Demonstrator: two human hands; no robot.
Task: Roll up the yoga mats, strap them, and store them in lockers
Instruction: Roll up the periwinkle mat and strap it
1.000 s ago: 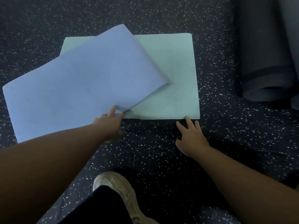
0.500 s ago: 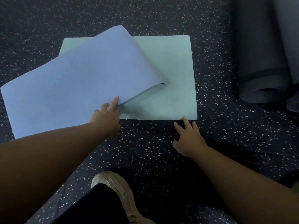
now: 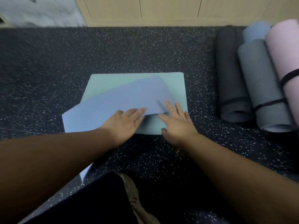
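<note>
A yoga mat lies on the speckled floor, its teal side [image 3: 175,84] up and its blue side [image 3: 123,99] folded back over it at a slant. My left hand [image 3: 124,121] lies flat with straight fingers on the near edge of the blue flap. My right hand [image 3: 175,120] presses beside it, its fingers spread over the flap's right corner and the teal surface. Both hands rest on the mat without curling round it.
Several rolled mats lie at the right: a dark grey one [image 3: 231,81], a grey-blue one [image 3: 265,88] and a pink one [image 3: 286,62], each with a black strap. Beige locker doors [image 3: 161,10] line the far wall. My shoe [image 3: 137,201] is at the bottom.
The view has tilted up, showing lockers and more rolled mats. The blue flap has been laid further over the teal side. My right hand moved from the floor onto the mat; the left flattened on it.
</note>
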